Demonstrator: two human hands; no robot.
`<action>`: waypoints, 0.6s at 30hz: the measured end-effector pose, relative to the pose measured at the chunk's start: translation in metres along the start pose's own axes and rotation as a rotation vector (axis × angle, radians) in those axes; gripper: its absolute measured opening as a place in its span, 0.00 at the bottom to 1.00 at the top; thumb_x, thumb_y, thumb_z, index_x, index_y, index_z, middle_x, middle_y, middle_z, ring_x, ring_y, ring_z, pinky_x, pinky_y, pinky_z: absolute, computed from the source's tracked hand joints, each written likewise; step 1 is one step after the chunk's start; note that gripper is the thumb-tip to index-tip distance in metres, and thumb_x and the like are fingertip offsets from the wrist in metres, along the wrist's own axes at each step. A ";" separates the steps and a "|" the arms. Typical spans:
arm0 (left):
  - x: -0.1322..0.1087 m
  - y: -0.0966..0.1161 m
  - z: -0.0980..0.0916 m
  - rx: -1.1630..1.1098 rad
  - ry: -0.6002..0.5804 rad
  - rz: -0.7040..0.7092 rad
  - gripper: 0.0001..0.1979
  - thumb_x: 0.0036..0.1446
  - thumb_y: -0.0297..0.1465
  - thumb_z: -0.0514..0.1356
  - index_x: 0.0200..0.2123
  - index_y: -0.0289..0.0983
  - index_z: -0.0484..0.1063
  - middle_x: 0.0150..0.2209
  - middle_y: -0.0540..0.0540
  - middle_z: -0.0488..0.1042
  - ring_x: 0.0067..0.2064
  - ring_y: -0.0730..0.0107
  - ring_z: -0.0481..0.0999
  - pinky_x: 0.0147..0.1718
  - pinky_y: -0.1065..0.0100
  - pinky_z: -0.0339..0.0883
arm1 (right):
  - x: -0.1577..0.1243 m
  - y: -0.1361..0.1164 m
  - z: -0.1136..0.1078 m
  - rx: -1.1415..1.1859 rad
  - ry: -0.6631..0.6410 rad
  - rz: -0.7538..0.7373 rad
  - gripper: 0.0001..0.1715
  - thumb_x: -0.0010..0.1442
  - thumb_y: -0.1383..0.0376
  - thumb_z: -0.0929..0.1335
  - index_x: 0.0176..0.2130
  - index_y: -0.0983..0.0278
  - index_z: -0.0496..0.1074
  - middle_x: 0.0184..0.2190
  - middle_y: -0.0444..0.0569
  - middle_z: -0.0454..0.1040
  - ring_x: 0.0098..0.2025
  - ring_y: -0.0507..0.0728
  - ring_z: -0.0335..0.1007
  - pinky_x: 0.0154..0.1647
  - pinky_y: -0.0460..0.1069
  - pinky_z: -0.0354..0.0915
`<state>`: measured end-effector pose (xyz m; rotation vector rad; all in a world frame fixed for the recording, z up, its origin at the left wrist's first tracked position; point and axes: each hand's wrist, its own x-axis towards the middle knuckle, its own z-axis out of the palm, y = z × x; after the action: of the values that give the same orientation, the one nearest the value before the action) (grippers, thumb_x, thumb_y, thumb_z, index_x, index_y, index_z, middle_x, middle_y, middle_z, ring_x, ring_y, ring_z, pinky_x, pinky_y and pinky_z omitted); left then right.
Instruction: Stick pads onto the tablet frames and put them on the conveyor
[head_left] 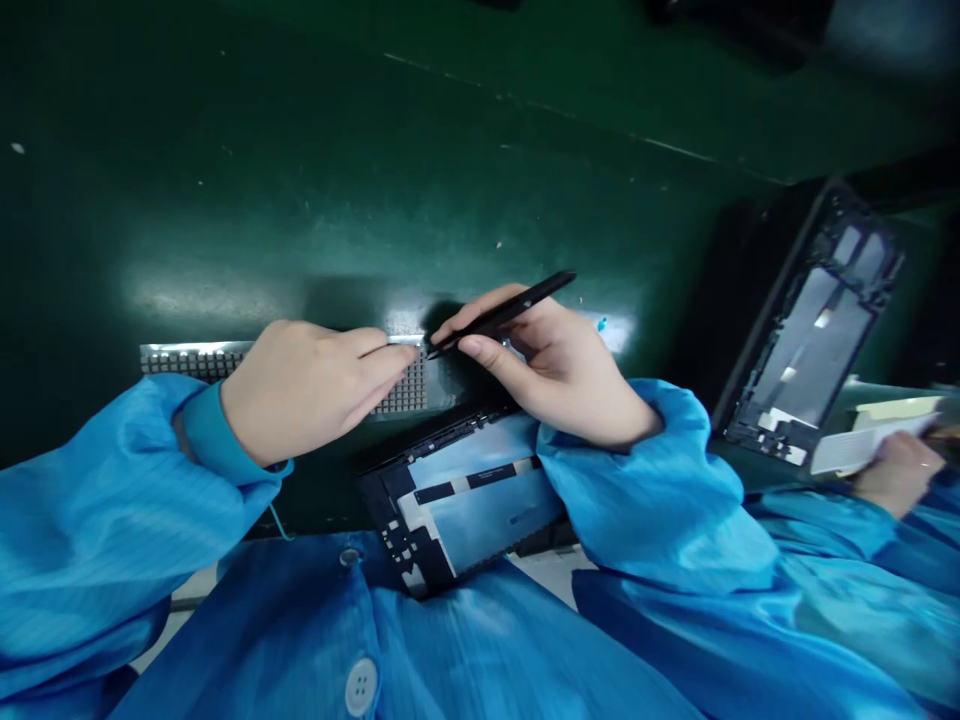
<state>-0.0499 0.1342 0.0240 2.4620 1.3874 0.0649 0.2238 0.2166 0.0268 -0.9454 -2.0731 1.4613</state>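
- And the left hand [315, 385] lies across the sheet [405, 390], fingers pressed together, tips near its right end; whether they pinch anything, can't tell
- Right hand [566, 370] pinches the tweezers [517, 308], points right at that end; any piece between them is too small to tell
- Small pieces fill the visible grid, bare backing beyond: perhaps some are off, plenty left
- Frame [484, 530] sits angled before the body, partly behind the right sleeve [645, 490]; whether it's finished, unclear

Single head-worn view, facing forward and down at close range over the bare left hand [319, 385] and bare right hand [566, 375]; flat, glossy dark-green worktop [300, 190] lies beyond them, blue buttoned cloth coat [457, 660] nearer.
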 end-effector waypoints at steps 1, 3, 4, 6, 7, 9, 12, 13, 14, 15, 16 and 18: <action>0.000 0.000 0.000 -0.003 0.005 0.004 0.25 0.87 0.41 0.50 0.63 0.49 0.88 0.42 0.45 0.90 0.32 0.61 0.82 0.28 0.59 0.54 | -0.001 0.000 0.002 0.028 0.013 0.011 0.13 0.82 0.53 0.76 0.54 0.59 0.84 0.52 0.52 0.91 0.56 0.61 0.91 0.62 0.56 0.85; 0.000 0.000 0.000 -0.008 0.015 0.004 0.24 0.87 0.41 0.50 0.63 0.49 0.88 0.42 0.46 0.90 0.32 0.60 0.82 0.28 0.59 0.53 | -0.005 -0.002 0.005 0.061 0.036 0.021 0.13 0.81 0.52 0.77 0.54 0.58 0.84 0.53 0.52 0.91 0.57 0.62 0.91 0.62 0.56 0.86; 0.000 0.000 0.000 -0.009 0.019 0.001 0.24 0.87 0.40 0.50 0.63 0.49 0.88 0.42 0.46 0.90 0.32 0.61 0.82 0.28 0.59 0.53 | -0.006 -0.003 0.006 0.056 0.036 0.022 0.14 0.81 0.52 0.77 0.54 0.58 0.84 0.53 0.52 0.91 0.57 0.62 0.91 0.62 0.57 0.86; -0.001 0.000 0.000 -0.007 0.018 -0.003 0.24 0.87 0.40 0.50 0.63 0.49 0.88 0.42 0.46 0.90 0.32 0.60 0.82 0.28 0.58 0.53 | -0.004 -0.003 0.006 0.013 0.028 0.011 0.14 0.81 0.51 0.77 0.54 0.58 0.85 0.53 0.53 0.91 0.57 0.63 0.91 0.63 0.57 0.85; -0.001 0.000 -0.001 -0.002 0.015 -0.003 0.24 0.87 0.40 0.50 0.63 0.49 0.88 0.42 0.46 0.90 0.32 0.60 0.82 0.28 0.58 0.53 | -0.002 -0.003 0.006 -0.013 0.022 0.004 0.14 0.81 0.51 0.76 0.53 0.59 0.85 0.53 0.53 0.91 0.56 0.63 0.91 0.63 0.58 0.85; -0.001 -0.001 -0.001 0.014 0.011 0.002 0.25 0.87 0.40 0.49 0.64 0.50 0.88 0.42 0.46 0.90 0.32 0.59 0.83 0.27 0.57 0.54 | 0.002 -0.001 0.003 -0.047 0.009 -0.005 0.14 0.81 0.52 0.76 0.53 0.60 0.85 0.52 0.53 0.91 0.55 0.63 0.91 0.61 0.57 0.85; 0.000 -0.002 -0.001 0.034 0.013 0.004 0.26 0.86 0.40 0.48 0.66 0.50 0.87 0.43 0.45 0.91 0.33 0.59 0.84 0.27 0.57 0.55 | -0.004 -0.004 0.006 0.027 0.062 -0.022 0.10 0.81 0.56 0.77 0.52 0.60 0.85 0.49 0.51 0.91 0.52 0.61 0.92 0.57 0.55 0.86; 0.000 -0.003 0.000 0.033 0.010 0.001 0.26 0.86 0.40 0.48 0.66 0.51 0.87 0.44 0.45 0.91 0.33 0.59 0.84 0.27 0.58 0.56 | -0.011 -0.008 0.010 0.074 0.133 -0.024 0.07 0.81 0.58 0.78 0.52 0.59 0.85 0.48 0.49 0.91 0.51 0.60 0.92 0.57 0.55 0.87; 0.000 -0.003 0.000 0.027 0.004 -0.004 0.26 0.86 0.40 0.48 0.66 0.51 0.87 0.45 0.45 0.92 0.34 0.59 0.85 0.27 0.58 0.56 | -0.022 -0.013 0.018 0.112 0.232 -0.025 0.05 0.81 0.60 0.78 0.53 0.57 0.84 0.48 0.48 0.91 0.51 0.59 0.92 0.57 0.55 0.87; 0.001 -0.003 0.000 0.017 -0.007 -0.011 0.26 0.86 0.40 0.49 0.67 0.50 0.87 0.45 0.45 0.92 0.34 0.59 0.85 0.28 0.59 0.57 | -0.034 -0.019 0.027 0.133 0.349 -0.017 0.04 0.81 0.62 0.77 0.54 0.56 0.84 0.48 0.48 0.91 0.51 0.59 0.92 0.57 0.55 0.87; 0.001 -0.003 0.000 0.003 -0.017 -0.019 0.26 0.86 0.40 0.49 0.67 0.50 0.87 0.46 0.45 0.92 0.35 0.59 0.85 0.28 0.59 0.57 | -0.049 -0.024 0.038 0.138 0.461 0.002 0.05 0.81 0.63 0.77 0.55 0.55 0.84 0.48 0.47 0.91 0.51 0.59 0.92 0.57 0.56 0.87; 0.002 -0.002 0.000 -0.022 -0.037 -0.031 0.26 0.86 0.41 0.49 0.67 0.50 0.87 0.46 0.44 0.92 0.36 0.59 0.85 0.30 0.60 0.58 | -0.078 -0.034 0.063 0.120 0.614 0.037 0.08 0.82 0.65 0.75 0.57 0.54 0.83 0.47 0.48 0.91 0.50 0.60 0.92 0.55 0.58 0.88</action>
<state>-0.0510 0.1367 0.0233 2.4104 1.4018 0.0279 0.2234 0.1112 0.0394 -1.2018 -1.5116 1.1086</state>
